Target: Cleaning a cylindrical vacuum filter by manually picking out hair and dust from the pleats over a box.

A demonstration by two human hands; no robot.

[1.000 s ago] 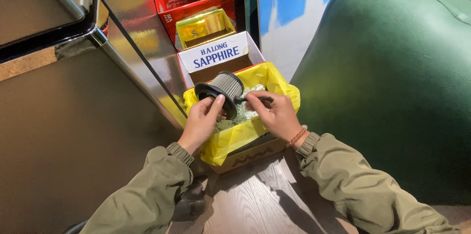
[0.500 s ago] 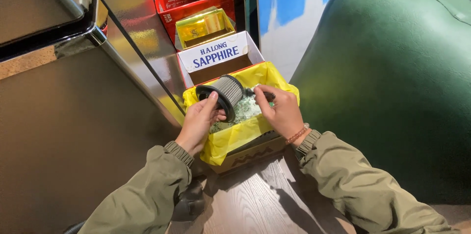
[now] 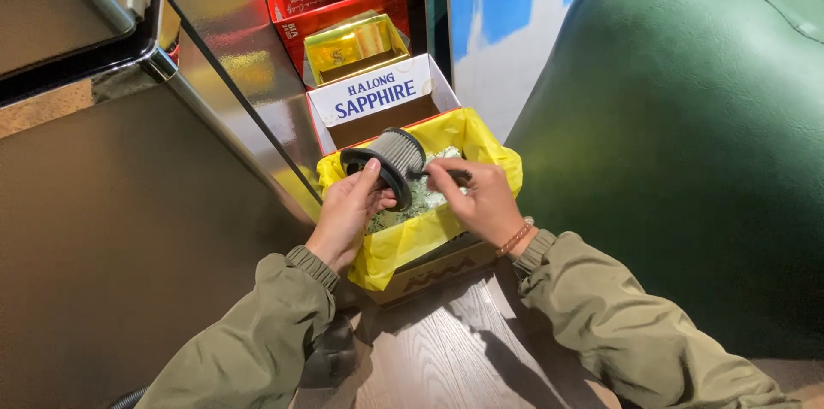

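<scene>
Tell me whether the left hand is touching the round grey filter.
Touching. The head view shows the left hand gripping the black rim of the filter, thumb pressed on it.

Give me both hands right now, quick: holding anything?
Left hand: closed on the round filter, held over the yellow-lined box.
Right hand: pinching a small dark tool against the filter; what kind cannot be told.

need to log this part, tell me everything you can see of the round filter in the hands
The filter is a short cylinder with grey pleated sides and a wider black rim that looks like rubber or plastic. It is tilted, rim toward the left hand, which grips that rim. The right hand reaches its pleated side with a thin dark tool. It sits above a yellow-lined box holding pale debris.
</scene>
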